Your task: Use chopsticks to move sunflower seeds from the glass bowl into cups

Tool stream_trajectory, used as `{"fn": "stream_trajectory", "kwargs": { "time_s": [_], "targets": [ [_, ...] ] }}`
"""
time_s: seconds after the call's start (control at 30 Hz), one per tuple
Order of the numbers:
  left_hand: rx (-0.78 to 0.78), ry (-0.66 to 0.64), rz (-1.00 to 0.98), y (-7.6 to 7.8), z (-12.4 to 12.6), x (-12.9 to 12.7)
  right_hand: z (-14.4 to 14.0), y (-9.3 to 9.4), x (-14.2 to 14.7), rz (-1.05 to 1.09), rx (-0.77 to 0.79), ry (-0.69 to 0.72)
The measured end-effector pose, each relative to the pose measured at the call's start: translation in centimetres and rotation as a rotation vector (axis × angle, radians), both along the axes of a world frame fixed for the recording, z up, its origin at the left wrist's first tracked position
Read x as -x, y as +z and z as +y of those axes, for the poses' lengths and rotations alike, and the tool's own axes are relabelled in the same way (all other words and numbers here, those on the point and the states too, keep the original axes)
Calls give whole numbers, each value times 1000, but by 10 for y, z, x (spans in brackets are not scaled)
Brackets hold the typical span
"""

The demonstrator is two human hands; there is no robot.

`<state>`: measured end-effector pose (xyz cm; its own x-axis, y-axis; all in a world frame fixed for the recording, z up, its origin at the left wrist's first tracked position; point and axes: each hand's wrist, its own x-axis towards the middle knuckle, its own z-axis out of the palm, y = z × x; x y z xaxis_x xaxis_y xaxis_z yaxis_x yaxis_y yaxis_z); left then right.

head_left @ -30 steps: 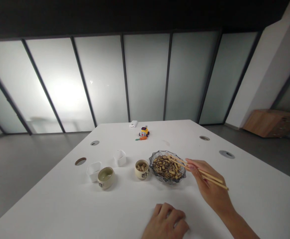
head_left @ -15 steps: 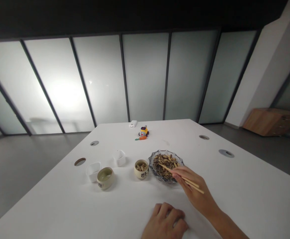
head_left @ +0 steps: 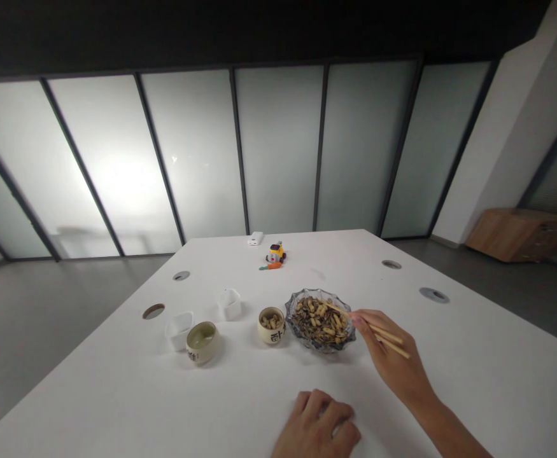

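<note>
Right-hand point(head_left: 393, 362) grip closed round a pair of chopsticks point(head_left: 378, 332), tips over the right side of the glass dish point(head_left: 319, 321) of mixed seeds and nuts; whether they pinch anything is too small to tell. Left hand point(head_left: 317, 432) rests loosely curled on the surface point(head_left: 116, 394), holding nothing. Step looks like picking from the dish; next move likely needs a fine pinch on one piece, then a short carry left to the small cup point(head_left: 272, 325) of nuts just beside it. Second cup point(head_left: 202, 341) and white containers point(head_left: 179, 329) lie farther left; surface edges well apart, plenty of room.
</note>
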<state>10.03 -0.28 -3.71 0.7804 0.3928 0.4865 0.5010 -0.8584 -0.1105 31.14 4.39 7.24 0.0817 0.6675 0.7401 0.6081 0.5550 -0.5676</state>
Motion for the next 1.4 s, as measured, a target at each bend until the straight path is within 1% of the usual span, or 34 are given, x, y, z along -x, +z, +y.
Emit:
{"fn": "stream_trajectory", "kwargs": {
  "time_s": [0.17,0.23,0.3,0.37,0.5,0.67,0.73,0.8,0.87,0.97,1.03,1.2,1.3,1.4],
  "targets": [
    [13,-14,-39,1,0,0,1,-1,2,61,130,61],
    [14,-24,-66,2,0,0,-2,3,2,110,192,94],
    [13,-30,-104,2,0,-1,-4,9,-1,136,214,100],
    [5,-33,-130,2,0,-1,-7,16,-5,144,184,51],
    [-21,-14,-74,-2,1,-1,-10,26,-13,193,100,-70],
    [-72,-22,-156,-7,2,-2,-6,30,-17,136,144,-64],
    [-77,-14,-137,-7,2,-3,-2,30,-16,64,158,-51],
    [-76,-1,-115,-8,2,-3,2,27,-14,-30,137,-34],
    [-79,-2,-142,-8,2,-3,4,24,-12,-114,86,-6],
    [-86,-20,-212,-7,2,-3,5,20,-9,-177,10,52],
    [-77,-27,-217,-5,2,-3,4,17,-8,-187,-32,61],
    [-37,-32,-192,-1,1,0,2,13,-10,-170,-127,-43],
    [-37,-31,-175,1,1,0,2,11,-12,-167,-121,-77],
    [-44,-25,-175,1,0,0,2,10,-11,-131,-53,-77]
  ]
}}
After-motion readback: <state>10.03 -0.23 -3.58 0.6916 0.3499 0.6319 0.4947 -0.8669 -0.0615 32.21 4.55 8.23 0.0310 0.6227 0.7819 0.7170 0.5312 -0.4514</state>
